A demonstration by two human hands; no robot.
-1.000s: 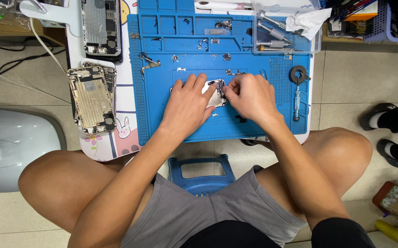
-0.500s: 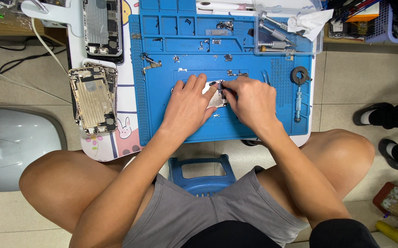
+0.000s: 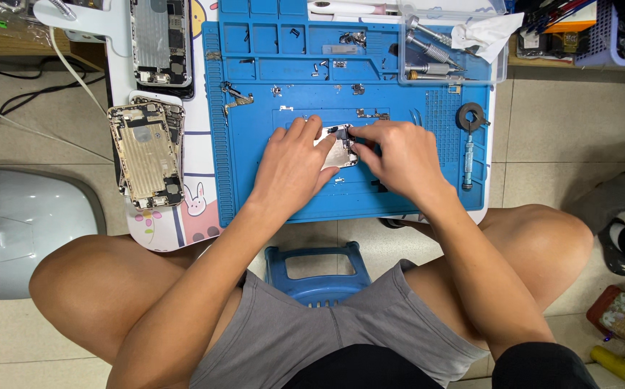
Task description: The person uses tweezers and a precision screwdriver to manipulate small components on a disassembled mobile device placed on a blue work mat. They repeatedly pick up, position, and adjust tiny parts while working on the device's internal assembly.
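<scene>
The left hand [image 3: 292, 164] lies flat over the near left part of a small silvery metal part [image 3: 339, 153], its fingertips pressing on the part's edge rather than closing round it, so its grip is loose and open, a hold-down and no more. The right hand [image 3: 399, 158] comes in from the other side with its thumb and forefinger pinched together at the top of the same part, where a small dark piece [image 3: 342, 132] sits; its grip is closed tight there, though whether the fingers hold the dark piece alone or a fine tool as well cannot be told. The metal part lies on the middle of a blue work mat [image 3: 255, 194], between the two hands. Around it on the mat lie tiny loose screws and brackets, and the mat's moulded compartments along the far edge hold more small bits. At the mat's right side stand a dark ring-shaped piece [image 3: 471, 115] and, just below it, a slim screwdriver [image 3: 468, 162]. A clear plastic box [image 3: 456, 43] with metal tools and a crumpled white tissue sits at the far right corner. Left of the mat, on the white table [image 3: 190, 180], lie an opened phone housing [image 3: 145, 155] and, beyond it, another opened phone [image 3: 159, 43]. A blue stool [image 3: 317, 270] shows between the person's knees.
</scene>
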